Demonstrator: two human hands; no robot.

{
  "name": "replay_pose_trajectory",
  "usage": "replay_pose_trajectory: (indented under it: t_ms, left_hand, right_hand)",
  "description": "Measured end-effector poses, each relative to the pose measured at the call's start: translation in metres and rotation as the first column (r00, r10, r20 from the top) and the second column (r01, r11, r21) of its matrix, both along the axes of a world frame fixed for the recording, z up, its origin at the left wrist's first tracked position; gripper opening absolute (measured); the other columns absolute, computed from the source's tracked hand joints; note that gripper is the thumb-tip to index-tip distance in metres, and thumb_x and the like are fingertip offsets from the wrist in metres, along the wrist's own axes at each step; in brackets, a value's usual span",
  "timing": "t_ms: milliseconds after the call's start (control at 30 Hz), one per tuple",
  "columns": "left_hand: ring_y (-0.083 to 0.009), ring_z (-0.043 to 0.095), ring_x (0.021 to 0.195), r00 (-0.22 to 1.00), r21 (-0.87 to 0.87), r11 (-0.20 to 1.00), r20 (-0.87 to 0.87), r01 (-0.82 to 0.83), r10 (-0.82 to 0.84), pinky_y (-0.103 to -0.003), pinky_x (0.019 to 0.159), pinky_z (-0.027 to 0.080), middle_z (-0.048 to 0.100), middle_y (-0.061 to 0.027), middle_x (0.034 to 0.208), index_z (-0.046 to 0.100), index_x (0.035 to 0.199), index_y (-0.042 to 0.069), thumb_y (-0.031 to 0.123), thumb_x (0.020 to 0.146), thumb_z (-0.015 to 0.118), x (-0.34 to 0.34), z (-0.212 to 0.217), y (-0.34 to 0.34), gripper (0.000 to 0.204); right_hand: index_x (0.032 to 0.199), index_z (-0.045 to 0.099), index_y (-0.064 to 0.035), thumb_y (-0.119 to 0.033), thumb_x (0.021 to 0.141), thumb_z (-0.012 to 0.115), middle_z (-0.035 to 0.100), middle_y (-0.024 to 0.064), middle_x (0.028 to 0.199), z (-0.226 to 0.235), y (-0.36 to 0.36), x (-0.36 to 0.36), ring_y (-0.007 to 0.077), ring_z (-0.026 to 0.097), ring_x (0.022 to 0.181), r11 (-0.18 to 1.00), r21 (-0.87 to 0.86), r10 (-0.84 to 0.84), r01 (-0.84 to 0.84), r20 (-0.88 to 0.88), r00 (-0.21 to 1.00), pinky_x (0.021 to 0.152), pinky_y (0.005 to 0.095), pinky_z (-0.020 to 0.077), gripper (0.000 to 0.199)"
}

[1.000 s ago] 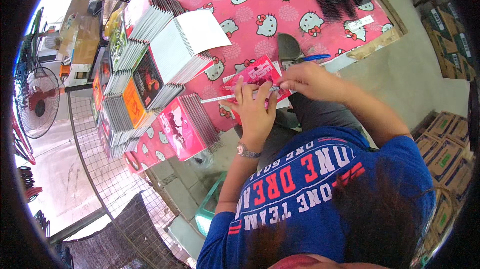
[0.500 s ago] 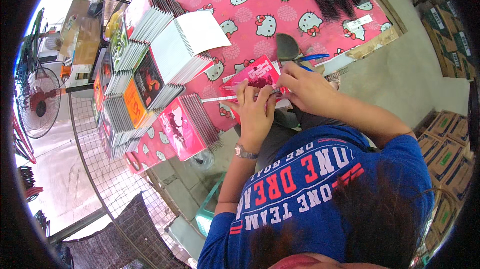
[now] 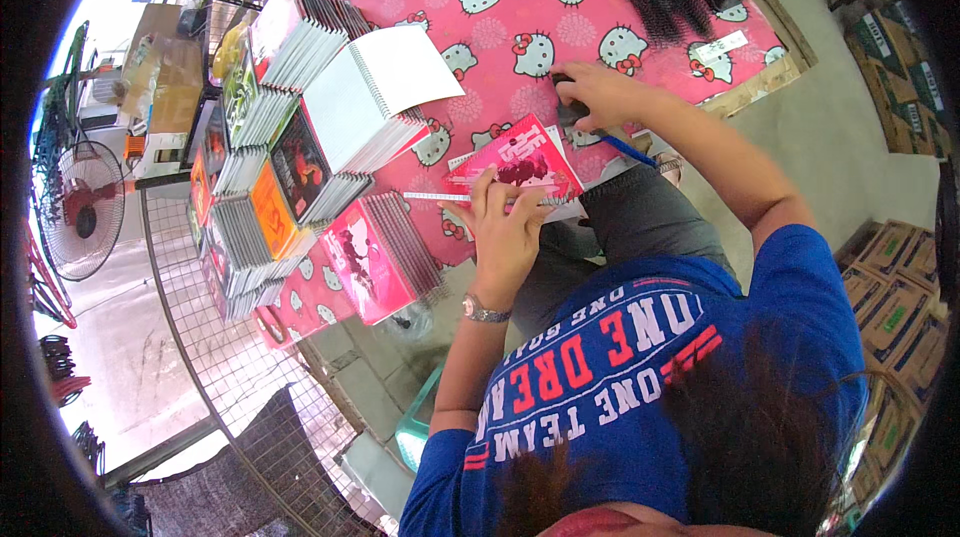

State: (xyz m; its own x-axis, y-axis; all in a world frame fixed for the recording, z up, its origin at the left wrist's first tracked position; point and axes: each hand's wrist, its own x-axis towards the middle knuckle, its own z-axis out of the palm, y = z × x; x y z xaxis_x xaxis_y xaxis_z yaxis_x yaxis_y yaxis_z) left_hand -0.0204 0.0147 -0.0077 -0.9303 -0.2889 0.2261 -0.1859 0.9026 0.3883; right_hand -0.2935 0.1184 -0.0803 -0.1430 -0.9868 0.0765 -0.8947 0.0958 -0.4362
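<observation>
On the bench [image 3: 500, 7], I see the left hand [image 3: 505, 227] pressing on a thin pink-covered notebook [image 3: 515, 169] at its near edge. The right hand [image 3: 590, 92] rests further back and right. Stacks of spiral-bound notebooks [image 3: 290, 167] stand to the left.

Brown cardboard boxes [image 3: 895, 282] with green labels stack at right, on the floor.

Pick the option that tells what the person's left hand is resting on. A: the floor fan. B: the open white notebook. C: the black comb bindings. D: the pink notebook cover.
D: the left hand lies with spread fingers on the pink notebook cover at the table's near edge.
</observation>
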Motion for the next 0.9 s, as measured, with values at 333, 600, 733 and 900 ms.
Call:
replay_pose_trajectory:
  t_ms: [333, 600, 733, 900]
  left_hand:
    - [-0.025, 0.046, 0.123, 0.998, 0.043, 0.998, -0.044, -0.048, 0.05, -0.072, 0.107, -0.004, 0.055, 0.0001, 0.1, 0.068, 0.105, 0.023, 0.022, 0.08, 0.071, -0.002, -0.002, 0.001, 0.025]
    - [-0.0249, 0.047, 0.123, 0.992, 0.06, 0.997, -0.11, -0.052, 0.058, -0.072, 0.107, -0.003, 0.057, -0.0003, 0.1, 0.066, 0.109, 0.022, 0.023, 0.08, 0.072, -0.002, -0.002, -0.001, 0.029]
    - [-0.0283, 0.049, 0.122, 0.994, -0.011, 0.998, -0.088, -0.059, 0.058, -0.059, 0.113, 0.005, 0.061, -0.0067, 0.11, 0.068, 0.107, 0.016, 0.023, 0.079, 0.073, -0.001, 0.002, 0.004, 0.03]
    - [-0.0281, 0.049, 0.122, 0.992, -0.01, 0.998, -0.108, -0.066, 0.064, -0.059, 0.113, 0.006, 0.061, -0.0063, 0.108, 0.068, 0.105, 0.016, 0.025, 0.081, 0.072, 0.0, 0.0, 0.001, 0.026]
  right_hand:
    - [0.098, 0.065, -0.0046, -0.018, 0.082, 0.069, 0.063, 0.0169, 0.098, 0.106, 0.042, 0.099, 0.0277, 0.066, 0.082, 0.948, 0.316, -0.212, -0.045, 0.727, 0.654, 0.07, 0.0382, 0.051, 0.021]
    - [0.097, 0.064, -0.0072, -0.008, 0.08, 0.069, 0.057, 0.0141, 0.09, 0.078, 0.046, 0.108, 0.0325, 0.062, 0.082, 0.952, -0.277, 0.027, 0.127, 0.492, 0.87, 0.07, 0.0412, 0.0494, 0.018]
    - [0.101, 0.064, -0.0065, -0.009, 0.082, 0.066, 0.056, 0.0152, 0.094, 0.082, 0.039, 0.108, 0.0352, 0.061, 0.085, 0.991, -0.091, -0.001, 0.1, 0.738, 0.675, 0.076, 0.0429, 0.0491, 0.019]
    - [0.106, 0.063, -0.005, -0.013, 0.089, 0.061, 0.062, 0.0181, 0.096, 0.093, 0.043, 0.113, 0.036, 0.062, 0.089, 0.954, -0.286, 0.043, 0.093, 0.434, 0.9, 0.077, 0.0413, 0.0497, 0.019]
